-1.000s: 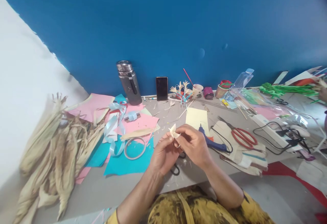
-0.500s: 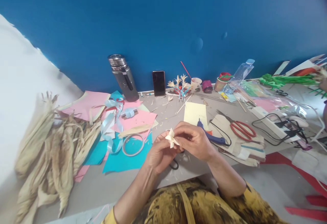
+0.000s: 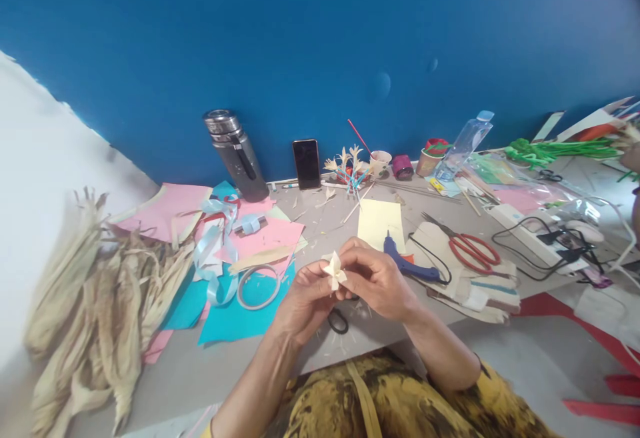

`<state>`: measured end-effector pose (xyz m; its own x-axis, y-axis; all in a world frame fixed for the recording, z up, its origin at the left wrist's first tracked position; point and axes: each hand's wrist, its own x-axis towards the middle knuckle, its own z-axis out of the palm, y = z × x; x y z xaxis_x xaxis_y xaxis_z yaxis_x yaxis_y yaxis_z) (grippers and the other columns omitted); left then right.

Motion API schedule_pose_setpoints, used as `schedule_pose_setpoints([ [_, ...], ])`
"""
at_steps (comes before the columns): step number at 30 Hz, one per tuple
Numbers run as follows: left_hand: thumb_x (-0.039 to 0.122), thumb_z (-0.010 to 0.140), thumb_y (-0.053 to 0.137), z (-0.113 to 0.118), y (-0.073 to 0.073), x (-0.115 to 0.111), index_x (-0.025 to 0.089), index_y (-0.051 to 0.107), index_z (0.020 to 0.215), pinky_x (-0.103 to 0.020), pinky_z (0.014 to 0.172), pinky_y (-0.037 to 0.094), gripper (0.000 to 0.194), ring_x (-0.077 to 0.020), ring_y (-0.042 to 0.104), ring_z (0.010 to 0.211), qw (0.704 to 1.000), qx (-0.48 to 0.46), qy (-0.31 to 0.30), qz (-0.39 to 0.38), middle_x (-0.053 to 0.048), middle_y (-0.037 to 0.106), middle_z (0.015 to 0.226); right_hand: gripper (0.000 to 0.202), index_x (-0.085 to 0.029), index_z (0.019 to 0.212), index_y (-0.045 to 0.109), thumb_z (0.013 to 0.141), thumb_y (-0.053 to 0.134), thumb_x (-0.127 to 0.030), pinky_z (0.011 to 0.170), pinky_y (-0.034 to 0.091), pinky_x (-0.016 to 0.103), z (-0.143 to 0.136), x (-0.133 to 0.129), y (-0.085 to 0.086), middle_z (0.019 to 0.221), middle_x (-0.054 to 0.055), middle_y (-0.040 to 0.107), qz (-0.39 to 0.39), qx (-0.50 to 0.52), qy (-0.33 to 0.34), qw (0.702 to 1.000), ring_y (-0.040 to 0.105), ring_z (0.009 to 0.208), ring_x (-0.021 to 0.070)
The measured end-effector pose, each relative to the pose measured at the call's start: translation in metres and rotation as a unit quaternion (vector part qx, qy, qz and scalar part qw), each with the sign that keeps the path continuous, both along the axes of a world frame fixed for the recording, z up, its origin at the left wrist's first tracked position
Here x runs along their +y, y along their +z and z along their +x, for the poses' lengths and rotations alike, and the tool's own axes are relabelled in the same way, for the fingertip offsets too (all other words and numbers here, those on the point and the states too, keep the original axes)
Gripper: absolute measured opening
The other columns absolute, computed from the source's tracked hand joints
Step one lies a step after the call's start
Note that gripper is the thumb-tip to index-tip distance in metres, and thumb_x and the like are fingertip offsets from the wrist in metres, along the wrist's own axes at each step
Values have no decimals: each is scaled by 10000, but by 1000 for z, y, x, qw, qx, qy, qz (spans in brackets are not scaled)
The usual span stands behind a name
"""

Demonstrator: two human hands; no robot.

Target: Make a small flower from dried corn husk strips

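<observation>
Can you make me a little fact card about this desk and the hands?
Left hand: holding a pale flower shape
Right hand: fingers at the same flower shape
Right of the hands: blue glue gun; red-handled scissors on beige cloth
By the wall: dark flask, upright phone
Far left: dried husks
Paper colours: pink, bright blue, pale yellow
</observation>
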<state>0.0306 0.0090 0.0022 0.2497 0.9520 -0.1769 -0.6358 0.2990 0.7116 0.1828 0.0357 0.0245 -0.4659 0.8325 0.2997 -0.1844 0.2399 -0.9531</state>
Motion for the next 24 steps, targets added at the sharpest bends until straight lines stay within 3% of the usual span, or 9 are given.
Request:
schedule_pose_setpoints([
  [7,269,621,894,2,-2,1,128,718,695,-250,609,471,237,-117,583,567,999,34,29,-2,-26,660,604,163,-199,908,578,995,525,-326,611,528,237,1,-1,-12,970,23,505,21,-49,-18,998,580,637,87],
  [12,181,618,875,7,-1,0,149,713,679,-246,647,472,176,-115,591,608,991,59,118,35,-2,656,622,129,-204,867,586,978,548,-257,662,500,243,-2,0,-12,867,15,522,81,-71,-81,991,564,752,136],
  [18,136,586,860,10,-1,3,172,727,713,-241,635,475,187,-110,598,595,983,47,173,33,3,691,667,79,-202,907,663,932,591,-184,591,472,254,-9,-4,-8,879,25,554,110,-50,-146,982,559,671,127],
  [24,212,685,838,9,-4,2,200,747,750,-246,659,493,113,-134,623,643,955,135,252,77,1,702,692,83,-204,896,693,907,616,-176,579,449,255,-12,-6,-6,858,36,585,112,-64,-186,974,557,694,141],
])
